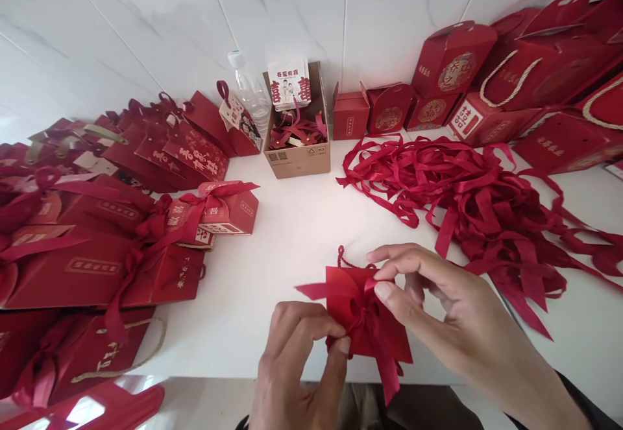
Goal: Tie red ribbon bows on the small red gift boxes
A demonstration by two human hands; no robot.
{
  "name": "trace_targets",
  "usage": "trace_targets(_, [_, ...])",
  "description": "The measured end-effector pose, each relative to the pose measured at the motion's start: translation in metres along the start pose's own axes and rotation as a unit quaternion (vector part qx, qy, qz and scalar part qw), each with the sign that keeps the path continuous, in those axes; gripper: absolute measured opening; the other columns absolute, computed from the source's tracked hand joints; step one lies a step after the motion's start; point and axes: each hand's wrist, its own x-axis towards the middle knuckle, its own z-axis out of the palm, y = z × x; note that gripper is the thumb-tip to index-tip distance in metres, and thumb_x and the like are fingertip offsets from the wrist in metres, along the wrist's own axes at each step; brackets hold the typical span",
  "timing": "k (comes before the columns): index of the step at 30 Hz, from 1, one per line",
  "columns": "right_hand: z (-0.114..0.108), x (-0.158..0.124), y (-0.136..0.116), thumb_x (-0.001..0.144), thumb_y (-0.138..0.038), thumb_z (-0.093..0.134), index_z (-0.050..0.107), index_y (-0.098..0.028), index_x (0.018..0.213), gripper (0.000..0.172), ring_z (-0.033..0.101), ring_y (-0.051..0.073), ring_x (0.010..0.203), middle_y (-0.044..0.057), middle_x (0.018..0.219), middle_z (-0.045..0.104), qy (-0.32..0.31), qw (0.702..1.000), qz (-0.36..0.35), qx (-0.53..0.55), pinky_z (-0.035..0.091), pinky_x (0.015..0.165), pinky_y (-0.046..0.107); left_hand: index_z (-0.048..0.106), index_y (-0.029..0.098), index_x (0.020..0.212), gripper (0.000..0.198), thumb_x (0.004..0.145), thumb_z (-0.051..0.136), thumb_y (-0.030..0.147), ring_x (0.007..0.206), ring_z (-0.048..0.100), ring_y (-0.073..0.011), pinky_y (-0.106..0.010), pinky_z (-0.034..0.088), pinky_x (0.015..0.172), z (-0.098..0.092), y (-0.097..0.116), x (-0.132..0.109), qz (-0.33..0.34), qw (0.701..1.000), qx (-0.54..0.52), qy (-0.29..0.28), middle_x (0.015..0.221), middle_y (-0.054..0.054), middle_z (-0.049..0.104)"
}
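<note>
A red gift box [339,284] lies near the table's front edge, with a dark red ribbon [382,355] tied in a bow on top. One ribbon tail points left and another hangs toward the front edge. A twisted red cord loop shows behind the box. My left hand [304,358] pinches the bow's lower left side between thumb and forefinger. At the upper right, my right hand [433,307] pinches a loop of the same ribbon between thumb and forefinger, its other fingers curled. The palms hide part of the box's sides.
A tangled heap of red ribbons [467,190] lies at the right. At the back stands a cardboard box [299,161] of cards and ribbon pieces, beside a clear plastic bottle [250,86]. Red gift boxes [97,268] crowd the left; more red boxes [455,60] line the back right.
</note>
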Motion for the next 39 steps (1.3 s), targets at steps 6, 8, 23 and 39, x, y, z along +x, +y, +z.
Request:
trace_targets(6, [-0.002, 0.003, -0.003, 0.100, -0.049, 0.064, 0.064, -0.026, 0.087, 0.026, 0.044, 0.012, 0.058, -0.005, 0.067, 0.054, -0.119, 0.970, 0.125, 0.169, 0.040, 0.054, 0.024, 0.063, 0.025, 0.091, 0.018, 0.097, 0.058, 0.009, 0.079, 0.057, -0.0167, -0.029, 0.045, 0.069, 0.000, 0.001, -0.001, 0.001, 1.000, -0.016, -0.004, 0.081, 0.002, 0.065])
trace_targets(8, [-0.004, 0.007, 0.000, 0.102, -0.046, 0.062, 0.062, -0.025, 0.089, 0.024, 0.042, 0.012, 0.059, -0.005, 0.068, 0.052, -0.126, 0.969, 0.125, 0.173, 0.037, 0.055, 0.024, 0.062, 0.025, 0.089, 0.019, 0.097, 0.056, 0.008, 0.077, 0.055, -0.0165, -0.029, 0.043, 0.068, 0.000, 0.002, -0.001, -0.005, 1.000, -0.012, -0.004, 0.078, 0.002, 0.064])
trace_targets(23, [-0.014, -0.020, 0.003, 0.103, -0.046, 0.058, 0.061, -0.035, 0.114, 0.016, 0.066, 0.017, 0.075, 0.000, 0.089, 0.061, -0.015, 0.999, 0.020, -0.036, 0.048, 0.046, 0.021, 0.064, 0.032, 0.124, 0.023, 0.103, 0.057, 0.031, 0.107, 0.065, -0.0226, -0.034, 0.053, 0.087, -0.009, -0.006, 0.021, -0.064, 0.996, -0.039, -0.041, 0.119, -0.005, 0.069])
trace_targets(39, [-0.009, -0.031, 0.009, 0.106, -0.029, 0.055, 0.065, -0.030, 0.110, 0.011, 0.072, 0.017, 0.083, 0.002, 0.100, 0.066, -0.156, 0.968, -0.128, -0.148, 0.062, 0.073, 0.029, 0.066, 0.022, 0.087, 0.020, 0.102, 0.060, 0.034, 0.088, 0.064, -0.0190, -0.034, 0.049, 0.085, 0.011, -0.009, 0.050, -0.136, 0.976, -0.158, -0.054, 0.093, -0.003, 0.071])
